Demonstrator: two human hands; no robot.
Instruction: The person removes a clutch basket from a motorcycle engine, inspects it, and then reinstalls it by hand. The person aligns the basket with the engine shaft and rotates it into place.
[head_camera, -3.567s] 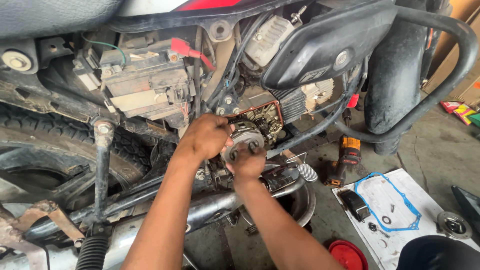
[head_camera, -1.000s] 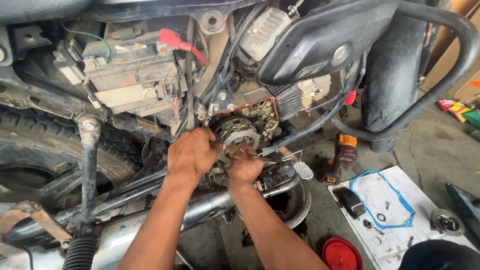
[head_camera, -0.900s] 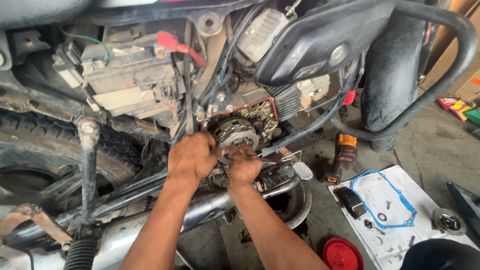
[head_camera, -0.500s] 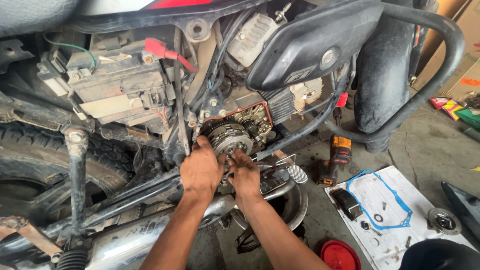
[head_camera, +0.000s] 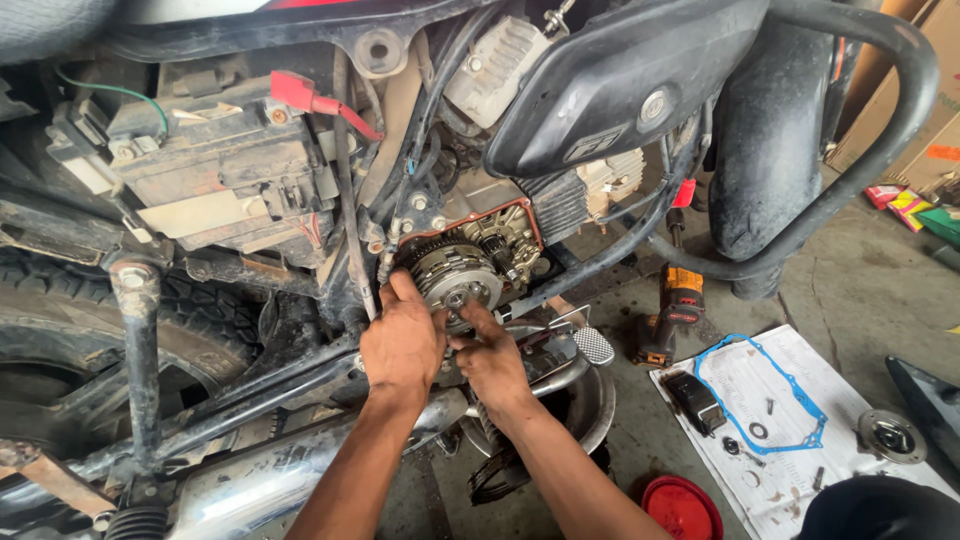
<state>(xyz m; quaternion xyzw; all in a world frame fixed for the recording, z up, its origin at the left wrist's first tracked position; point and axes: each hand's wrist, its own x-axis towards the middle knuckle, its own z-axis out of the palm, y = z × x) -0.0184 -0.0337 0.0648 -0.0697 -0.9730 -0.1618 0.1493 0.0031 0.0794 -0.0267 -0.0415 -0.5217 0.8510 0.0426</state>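
**A:** From the head camera, what does the part under the hands look like?

**B:** It's a round, grey metal clutch assembly (head_camera: 458, 282) with a toothed outer rim and a small hub at its centre, greasy, sitting in the open side of the motorcycle engine (head_camera: 500, 225), framed by a reddish gasket edge.

**A:** And the hands?

**B:** Both are right on it. The left hand (head_camera: 403, 340) lies against its lower left rim, fingers curled loosely, thumb pointing up along the edge. The right hand (head_camera: 490, 360) comes from below right, its fingers reaching to the hub; I cannot tell whether it pinches anything. Neither hand holds a tool that I can see.

**A:** Any packages or signs around?

**B:** On the floor to the right lies a white paper sheet (head_camera: 790, 420) with a blue gasket (head_camera: 765, 395) and small parts on it. A red round lid (head_camera: 682, 508) sits below it. Near the top right, a brown cardboard box (head_camera: 900, 110) stands, with small bright red, yellow and green packets (head_camera: 905, 205) just beside it. An orange-and-black power tool (head_camera: 675, 310) rests between engine and sheet.
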